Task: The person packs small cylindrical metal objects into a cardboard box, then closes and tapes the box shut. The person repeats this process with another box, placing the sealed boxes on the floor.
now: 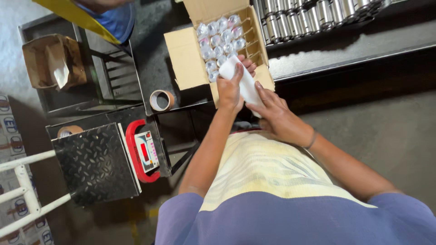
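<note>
At far left a white rail (27,181) crosses the floor, and above it an open brown carton (52,61) sits on a dark metal frame. Next comes a scale (95,163) with a checker-plate platform and a red-rimmed display (145,152), a tape roll (69,131) at its upper corner. Another tape roll (161,100) lies on the tabletop (318,50) just left of the box (188,56), an open cardboard one with dividers, its left cells filled with plastic-wrapped shiny parts (220,41). The left hand (230,88) has its grip closed around a white wrapped piece (240,79), held over the box's near edge; the right hand (279,119) pinches the same piece from below. Rows of metal cylinders (318,13) lie at upper right.
</note>
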